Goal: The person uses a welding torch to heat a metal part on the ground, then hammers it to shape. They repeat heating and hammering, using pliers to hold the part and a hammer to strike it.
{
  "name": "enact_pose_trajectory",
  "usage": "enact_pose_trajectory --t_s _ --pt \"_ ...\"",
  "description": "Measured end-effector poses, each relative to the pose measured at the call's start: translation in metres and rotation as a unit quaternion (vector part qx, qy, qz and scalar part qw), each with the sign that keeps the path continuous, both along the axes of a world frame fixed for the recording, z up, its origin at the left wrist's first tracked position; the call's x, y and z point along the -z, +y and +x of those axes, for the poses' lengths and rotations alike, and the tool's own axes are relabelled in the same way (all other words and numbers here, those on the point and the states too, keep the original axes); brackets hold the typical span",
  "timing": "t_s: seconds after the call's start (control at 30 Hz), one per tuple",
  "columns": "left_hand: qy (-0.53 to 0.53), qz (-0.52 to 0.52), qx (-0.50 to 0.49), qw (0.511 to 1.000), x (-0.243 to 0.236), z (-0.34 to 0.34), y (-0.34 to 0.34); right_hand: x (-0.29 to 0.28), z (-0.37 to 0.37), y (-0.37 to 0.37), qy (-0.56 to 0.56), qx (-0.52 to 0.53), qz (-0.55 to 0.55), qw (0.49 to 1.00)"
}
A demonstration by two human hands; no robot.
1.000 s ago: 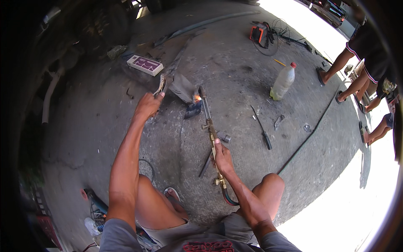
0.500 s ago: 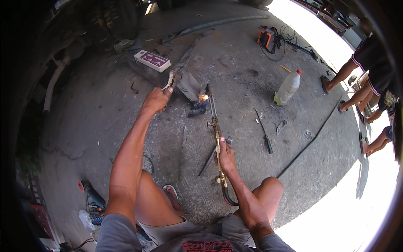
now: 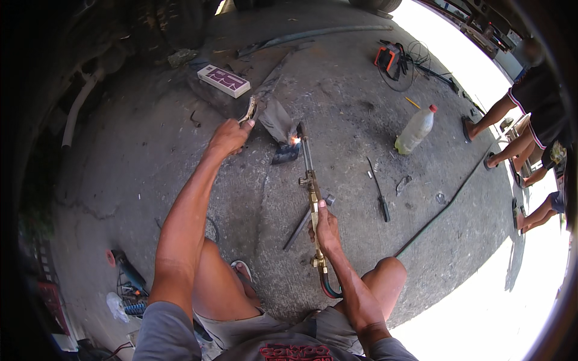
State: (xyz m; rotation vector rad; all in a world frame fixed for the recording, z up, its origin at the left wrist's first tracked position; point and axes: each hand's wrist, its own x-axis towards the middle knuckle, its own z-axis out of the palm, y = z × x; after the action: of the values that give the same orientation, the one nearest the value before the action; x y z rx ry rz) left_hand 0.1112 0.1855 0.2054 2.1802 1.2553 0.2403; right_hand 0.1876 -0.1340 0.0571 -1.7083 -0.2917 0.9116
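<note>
My left hand [image 3: 230, 137] is closed around silver locking pliers [image 3: 250, 108], whose jaws meet the edge of a bent grey metal sheet [image 3: 278, 122]. A dark flat piece [image 3: 286, 154] sits at the sheet's near end. In my right hand [image 3: 327, 228] is a brass cutting torch [image 3: 312, 194], pointing away from me, its tip beside the sheet's lower right corner. A small bright glow [image 3: 295, 141] shows there. Red and green hoses [image 3: 328, 289] run from the torch's rear toward my lap. Partly under the torch lies a dark hammer-like tool [image 3: 295, 233].
Beyond the sheet lies a white and purple box [image 3: 224, 81]. To the right are a red-capped bottle [image 3: 415, 130], a thin black-handled tool [image 3: 383, 201], a hose [image 3: 442, 210] and an orange-black machine [image 3: 388, 60]. People's legs [image 3: 490, 120] stand far right; an angle grinder [image 3: 129, 271] lies left.
The glow at the torch tip has shrunk from an orange flame to a smaller, whiter spot. The view has shifted slightly; both hands keep nearly the same places and grips.
</note>
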Motion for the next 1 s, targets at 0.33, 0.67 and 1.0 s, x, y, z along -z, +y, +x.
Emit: enact_pose_trajectory --t_s 0.33,0.67,1.0 --pt "0.009 0.001 0.005 1.0 0.007 0.003 0.007 -0.001 0.0 -0.006 -0.012 -0.018 -0.001 1.0" --pt "0.004 -0.005 0.006 1.0 0.003 0.002 0.001 0.003 0.002 0.004 -0.011 -0.015 -0.007 1.0" --pt "0.028 -0.012 0.045 0.999 0.002 0.003 0.005 0.016 0.012 0.028 -0.009 0.032 0.016 0.999"
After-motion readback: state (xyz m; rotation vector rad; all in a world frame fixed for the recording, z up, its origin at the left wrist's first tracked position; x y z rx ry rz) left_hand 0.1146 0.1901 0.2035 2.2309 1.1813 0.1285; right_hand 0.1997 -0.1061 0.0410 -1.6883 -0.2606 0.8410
